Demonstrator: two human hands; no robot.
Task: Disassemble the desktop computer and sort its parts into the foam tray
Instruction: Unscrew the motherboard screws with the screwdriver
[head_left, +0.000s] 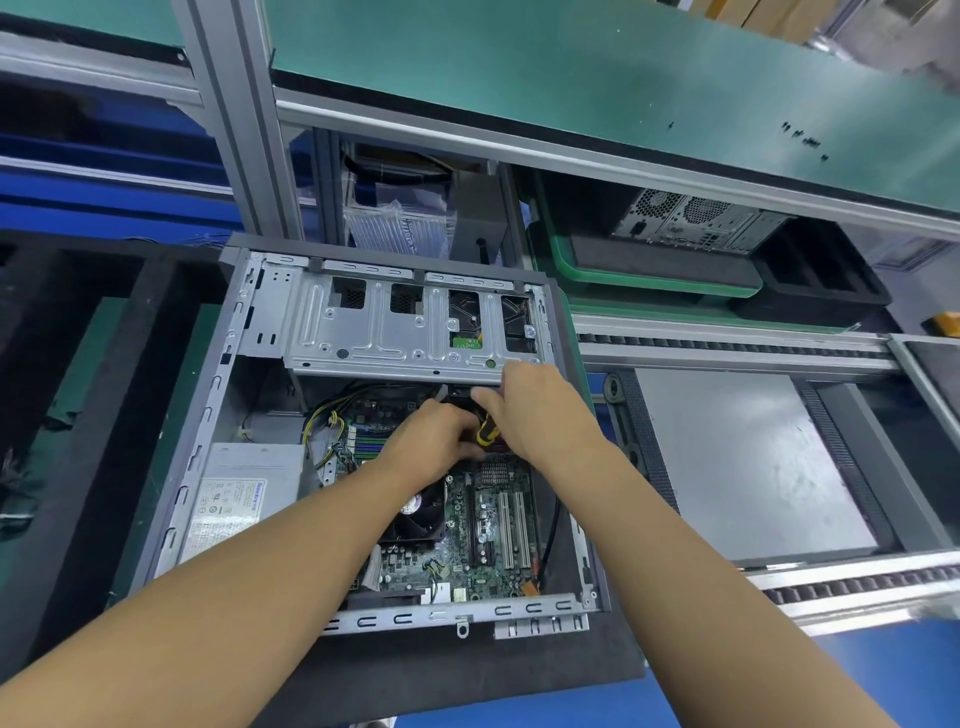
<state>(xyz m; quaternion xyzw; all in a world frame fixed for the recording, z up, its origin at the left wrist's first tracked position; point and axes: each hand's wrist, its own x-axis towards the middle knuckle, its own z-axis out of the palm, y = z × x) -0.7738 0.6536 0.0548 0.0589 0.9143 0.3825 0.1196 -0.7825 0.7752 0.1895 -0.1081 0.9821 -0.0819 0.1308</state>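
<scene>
Hands meet inside the open desktop computer (218, 410), which lies on its side on the black foam tray (150, 332). The left hand (431, 439) curls its fingers round the yellow-and-black cable bundle (485, 434) just below the drive cage (384, 332). The right hand (540, 410) pinches the same bundle from the other side. The power supply (244, 499) sits at the case's left, and the motherboard (488, 545) lies between the forearms.

Two hands: left hand (436, 436), right hand (535, 410). Two computers: open case (208, 415), second case (696, 223) at the back. One power supply (244, 493), one fan (421, 512), one drive cage (395, 332), one cable bundle (485, 434). Two white slots (504, 530). Two foam trays (150, 364), one green tray (561, 260), one grey panel (748, 467). Perhaps seven screws (805, 140), too small to count surely.
</scene>
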